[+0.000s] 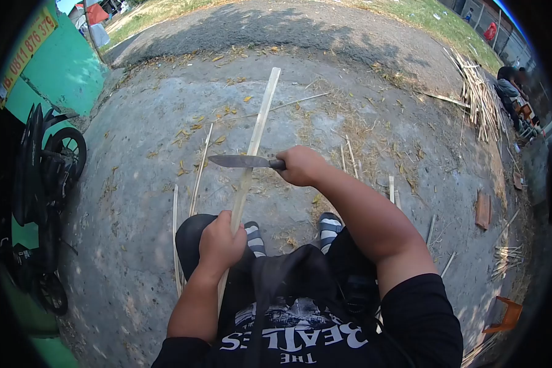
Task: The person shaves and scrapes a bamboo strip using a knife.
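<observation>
My left hand is wrapped round the lower part of a long pale bamboo strip. The strip slants up and away from my lap, its far end over the concrete. In my right hand is the dark handle of a knife. Its broad blade points left and lies across the strip, above my left hand. Whether the edge bites into the strip I cannot tell. Below, my sandalled feet rest on the ground on either side of my lap.
Thin bamboo strips lie on the concrete around me. A large pile of strips is at the far right, near a seated person. A motorcycle stands at left by a green wall. A brown block lies right.
</observation>
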